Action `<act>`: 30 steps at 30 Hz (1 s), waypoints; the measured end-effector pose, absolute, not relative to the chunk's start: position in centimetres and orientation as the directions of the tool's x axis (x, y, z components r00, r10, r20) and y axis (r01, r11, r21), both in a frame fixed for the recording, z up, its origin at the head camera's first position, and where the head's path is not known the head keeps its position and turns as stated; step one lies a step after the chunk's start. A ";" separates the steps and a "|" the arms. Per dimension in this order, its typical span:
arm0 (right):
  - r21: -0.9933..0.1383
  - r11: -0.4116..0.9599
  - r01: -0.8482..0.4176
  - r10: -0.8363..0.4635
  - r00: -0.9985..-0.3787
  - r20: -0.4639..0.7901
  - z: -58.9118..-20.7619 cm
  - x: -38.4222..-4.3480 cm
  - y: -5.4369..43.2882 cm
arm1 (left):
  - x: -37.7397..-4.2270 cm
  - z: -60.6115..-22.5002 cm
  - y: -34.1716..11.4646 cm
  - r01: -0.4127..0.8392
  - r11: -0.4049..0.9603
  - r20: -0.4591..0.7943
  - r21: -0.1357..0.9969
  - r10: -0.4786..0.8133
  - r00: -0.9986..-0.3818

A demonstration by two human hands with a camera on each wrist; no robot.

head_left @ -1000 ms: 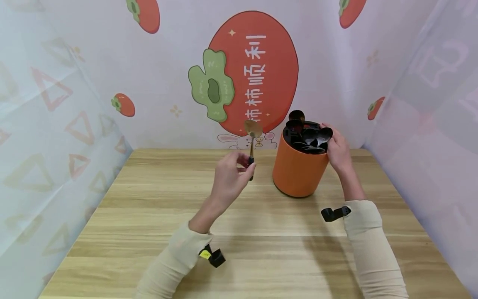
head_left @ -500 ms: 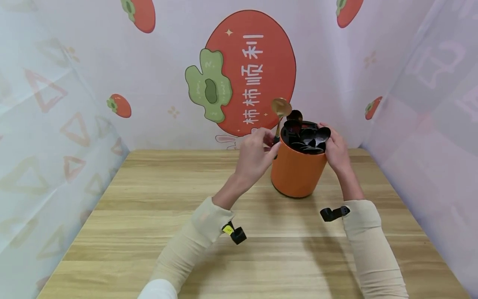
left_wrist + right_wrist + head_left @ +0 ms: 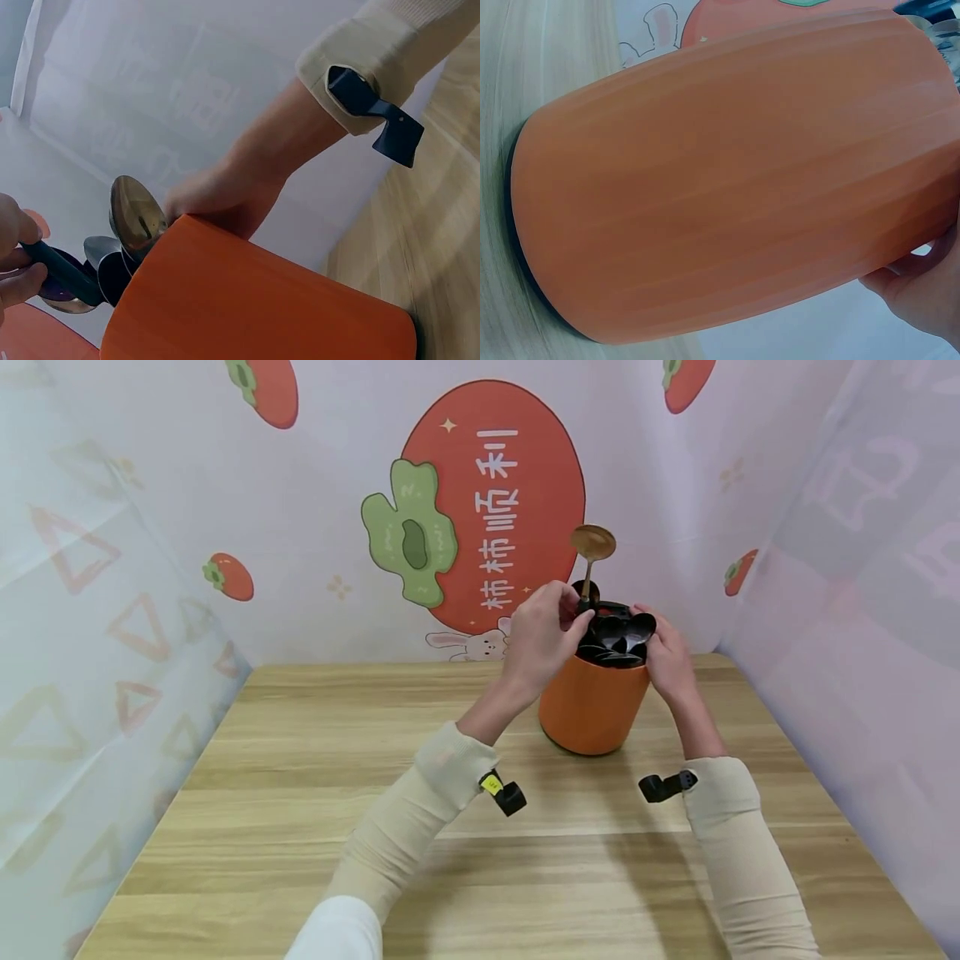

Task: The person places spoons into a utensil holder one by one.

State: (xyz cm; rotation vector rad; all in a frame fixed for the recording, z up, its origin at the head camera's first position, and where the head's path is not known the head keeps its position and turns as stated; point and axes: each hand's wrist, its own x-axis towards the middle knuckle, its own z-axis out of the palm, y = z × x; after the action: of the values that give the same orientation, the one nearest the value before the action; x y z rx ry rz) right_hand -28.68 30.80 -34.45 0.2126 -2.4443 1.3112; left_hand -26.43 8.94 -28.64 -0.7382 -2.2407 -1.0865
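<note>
My left hand point(image 3: 543, 631) pinches a spoon with a gold bowl point(image 3: 593, 542) by its dark handle point(image 3: 64, 274). The spoon stands upright, bowl up, over the left side of an orange utensil holder point(image 3: 592, 706). Whether the handle's lower end is inside a slot is hidden by my fingers and the other spoons. Several dark, shiny spoons point(image 3: 628, 631) stand bowl up in the holder's black top. My right hand point(image 3: 670, 656) grips the holder's upper right rim; in the right wrist view, that hand point(image 3: 922, 300) curls against its wall.
The holder stands on a wood-grain table point(image 3: 315, 777) near the back wall sheet point(image 3: 322, 510), which carries a large persimmon print. Printed sheets also hang at the left and right. Each sleeve has a small black camera point(image 3: 510, 797) strapped at the wrist.
My left hand has carried the spoon rightward and up, from left of the holder to over its top. My right hand has stayed on the holder's rim.
</note>
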 end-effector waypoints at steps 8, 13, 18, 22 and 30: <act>-0.764 0.571 -0.301 0.032 -0.922 0.387 -34.4 -28.7 31.0 | -26.8 -29.8 10.1 0.695 0.550 0.711 0.464 0.237 -0.662; -0.764 0.575 -0.294 0.041 -0.922 0.385 -34.5 -28.7 30.9 | -27.1 -30.9 10.6 0.667 0.592 0.699 0.454 0.228 -0.678; -0.761 0.577 -0.297 0.046 -0.918 0.394 -34.7 -28.7 30.9 | -27.4 -31.9 10.5 0.668 0.622 0.698 0.409 0.258 -0.668; -0.763 0.575 -0.296 0.050 -0.918 0.394 -34.8 -28.7 30.8 | -27.3 -32.5 9.9 0.689 0.616 0.693 0.382 0.303 -0.655; -0.766 0.575 -0.288 0.048 -0.923 0.383 -34.7 -28.6 30.9 | -26.1 -33.1 7.7 0.659 0.652 0.634 0.376 0.337 -0.696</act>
State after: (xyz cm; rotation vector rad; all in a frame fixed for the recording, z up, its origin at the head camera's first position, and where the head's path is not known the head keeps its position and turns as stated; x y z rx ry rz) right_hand -28.63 30.93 -34.68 0.1945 -2.4477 1.2849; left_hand -26.12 7.67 -33.10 -0.7740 -2.3494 -0.8202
